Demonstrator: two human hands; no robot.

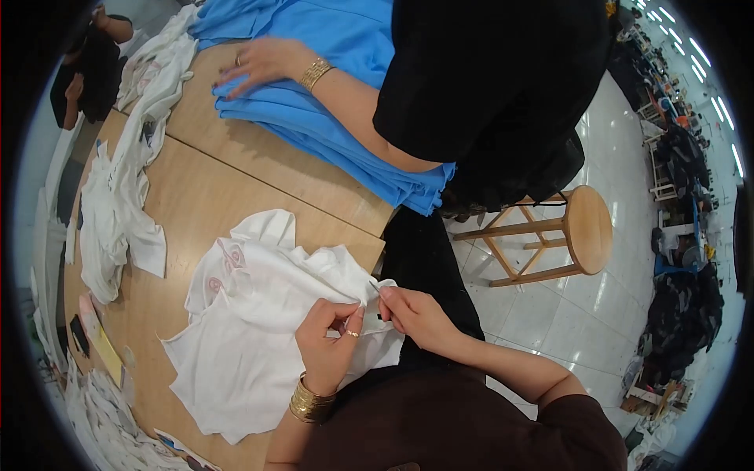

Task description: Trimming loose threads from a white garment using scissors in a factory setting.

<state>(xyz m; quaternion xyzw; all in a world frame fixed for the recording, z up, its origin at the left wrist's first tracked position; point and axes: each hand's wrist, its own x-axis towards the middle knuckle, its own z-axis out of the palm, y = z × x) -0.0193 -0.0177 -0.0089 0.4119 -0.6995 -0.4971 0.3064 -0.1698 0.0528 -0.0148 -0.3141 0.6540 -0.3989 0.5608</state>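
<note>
I see my left hand [330, 336] curled over the near edge of the white garment [251, 330], thumb and fingers pinching a fold of cloth, wrist bent back, gold bangles on the forearm. My right hand [415, 314] comes in from the right, elbow out over the floor, fingertips closed on a small thin tool [375, 287] whose tip touches the same fold. The garment lies spread on the wooden table [212, 188], at its near corner. Across the table, another person's hand [263, 61] rests flat on a stack of blue cloth [330, 118]. A wooden stool [565, 231] stands on the tiled floor beside it.
</note>
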